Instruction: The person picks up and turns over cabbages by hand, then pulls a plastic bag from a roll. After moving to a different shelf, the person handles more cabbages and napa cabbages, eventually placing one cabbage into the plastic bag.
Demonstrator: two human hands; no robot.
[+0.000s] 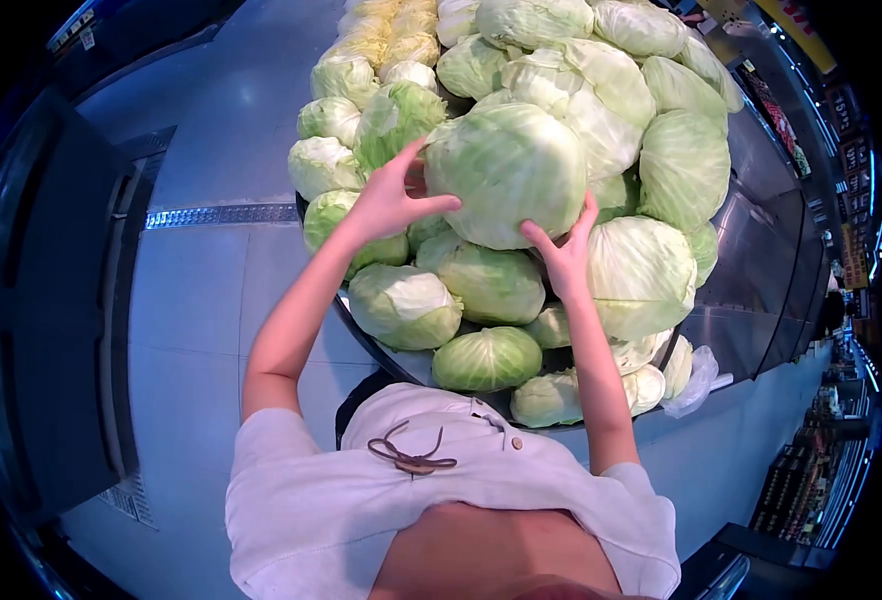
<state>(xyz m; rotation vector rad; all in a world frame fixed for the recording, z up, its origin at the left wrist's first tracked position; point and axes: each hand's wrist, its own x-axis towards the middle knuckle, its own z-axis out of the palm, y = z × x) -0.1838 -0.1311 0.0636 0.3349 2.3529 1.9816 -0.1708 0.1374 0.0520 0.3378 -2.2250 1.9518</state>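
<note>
A large pale green cabbage [506, 175] sits between my hands over the heap of cabbages. My left hand [396, 200] is at its left side, thumb on the near face and the other fingers partly hidden behind it. My right hand [565, 245] grips its lower right side with the thumb in front. Right beside my right hand lies another big cabbage [641, 278]. Below the held one are a green cabbage [486, 281] and a smaller one [487, 359]. A leafy green cabbage [397, 122] is just beyond my left hand.
The black rim [372, 347] of the display curves round the near side of the heap. Yellowish cabbages [411, 48] stand in rows at the far end. A clear plastic bag [693, 382] hangs at the right edge. Dark shelving [46, 300] is at the left.
</note>
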